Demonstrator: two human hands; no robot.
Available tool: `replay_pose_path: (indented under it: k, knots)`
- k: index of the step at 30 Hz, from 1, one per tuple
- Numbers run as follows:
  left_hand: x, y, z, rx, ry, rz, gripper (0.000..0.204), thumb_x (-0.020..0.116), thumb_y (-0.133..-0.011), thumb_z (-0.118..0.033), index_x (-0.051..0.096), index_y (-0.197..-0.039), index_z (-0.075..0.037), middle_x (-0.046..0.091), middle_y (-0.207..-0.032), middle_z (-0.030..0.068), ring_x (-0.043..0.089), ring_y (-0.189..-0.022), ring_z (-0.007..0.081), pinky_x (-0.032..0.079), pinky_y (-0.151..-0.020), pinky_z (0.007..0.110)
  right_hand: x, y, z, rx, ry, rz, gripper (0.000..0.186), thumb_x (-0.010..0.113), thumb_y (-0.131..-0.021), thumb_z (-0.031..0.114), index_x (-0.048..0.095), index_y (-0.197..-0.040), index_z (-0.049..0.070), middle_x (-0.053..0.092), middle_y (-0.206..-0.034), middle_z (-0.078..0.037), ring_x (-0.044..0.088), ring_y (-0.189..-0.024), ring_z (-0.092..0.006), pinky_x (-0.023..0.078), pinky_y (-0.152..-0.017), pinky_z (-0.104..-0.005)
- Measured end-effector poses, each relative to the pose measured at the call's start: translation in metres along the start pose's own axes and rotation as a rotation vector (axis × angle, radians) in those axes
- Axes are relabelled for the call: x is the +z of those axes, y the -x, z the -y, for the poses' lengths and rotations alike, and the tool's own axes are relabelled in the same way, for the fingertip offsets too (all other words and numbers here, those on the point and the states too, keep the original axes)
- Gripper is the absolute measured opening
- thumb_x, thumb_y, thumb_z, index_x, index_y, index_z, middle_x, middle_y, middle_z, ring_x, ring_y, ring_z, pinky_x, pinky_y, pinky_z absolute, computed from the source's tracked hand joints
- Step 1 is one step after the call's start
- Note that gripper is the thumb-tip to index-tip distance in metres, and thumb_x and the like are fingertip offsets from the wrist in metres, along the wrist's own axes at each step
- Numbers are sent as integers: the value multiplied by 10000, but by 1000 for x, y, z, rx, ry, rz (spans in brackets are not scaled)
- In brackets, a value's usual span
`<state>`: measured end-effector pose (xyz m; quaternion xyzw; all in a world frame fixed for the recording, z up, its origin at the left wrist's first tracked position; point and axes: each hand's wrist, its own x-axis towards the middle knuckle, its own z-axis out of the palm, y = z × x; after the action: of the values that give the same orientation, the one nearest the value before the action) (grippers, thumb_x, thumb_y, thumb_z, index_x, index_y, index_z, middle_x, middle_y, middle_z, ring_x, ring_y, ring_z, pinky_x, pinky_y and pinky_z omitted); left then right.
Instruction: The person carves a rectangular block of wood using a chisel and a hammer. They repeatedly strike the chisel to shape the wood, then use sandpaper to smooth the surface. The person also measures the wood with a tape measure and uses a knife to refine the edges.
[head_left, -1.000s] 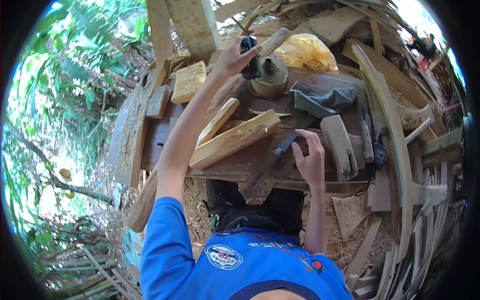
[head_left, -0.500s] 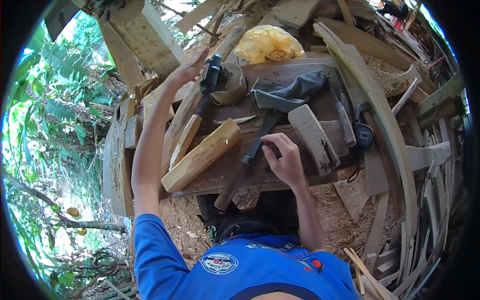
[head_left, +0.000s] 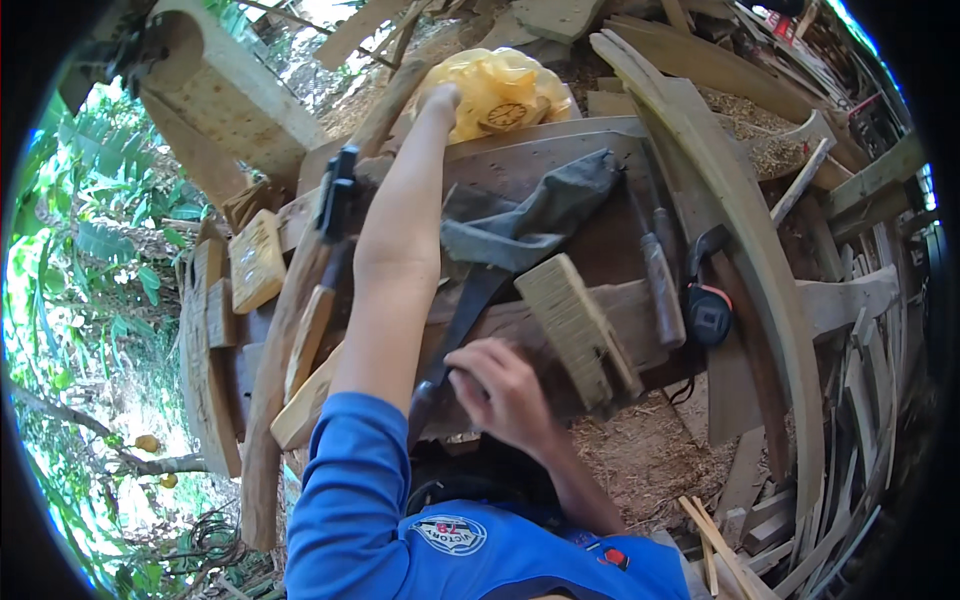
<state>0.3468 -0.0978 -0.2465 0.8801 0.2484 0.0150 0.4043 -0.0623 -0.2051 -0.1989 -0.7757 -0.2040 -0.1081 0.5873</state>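
The translucent yellow plastic bag sits crumpled and puffed at the far edge of the table, with a round, brown patterned piece showing at its near side. The long knife lies nearer you, its dark blade slanting from beneath the crumpled grey-green cloth toward your body. Your left arm stretches far across the table, the left hand against the bag's left side in view; its fingers are hidden, so you cannot tell its grip. Your right hand is bent just right of the knife, fingers curled, its grip narrow with nothing visible between thumb and fingertips.
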Motion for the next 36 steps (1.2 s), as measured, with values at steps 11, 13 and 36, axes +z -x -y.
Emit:
replay_pose_path:
  k: [11,13,36]
  knots:
    - [37,-30,22,750,-119,442,345,498,-813,-239,519,-1071,-12,589,-982,160,589,-870,233,511,-716,321,-11,1,-6,23,-324,-50,210,596,-682,-85,582,-884,-29,567,-705,-105,572,-615,-227,459,-564,-288]
    - [32,-19,-3,695,-420,333,375,520,-796,-275,525,-1077,-27,586,-1013,158,575,-927,217,478,-772,330,-13,-2,-9,38,-337,-33,235,596,-671,-102,579,-897,-41,569,-697,-110,574,-606,-219,460,-553,-281]
    - [77,-1,-17,836,-203,-58,365,535,-751,-297,576,-1040,-78,580,-1076,149,554,-998,279,442,-827,360,-17,-1,-5,175,-431,18,268,593,-664,-117,575,-925,-60,590,-742,-146,597,-659,-236,484,-594,-291]
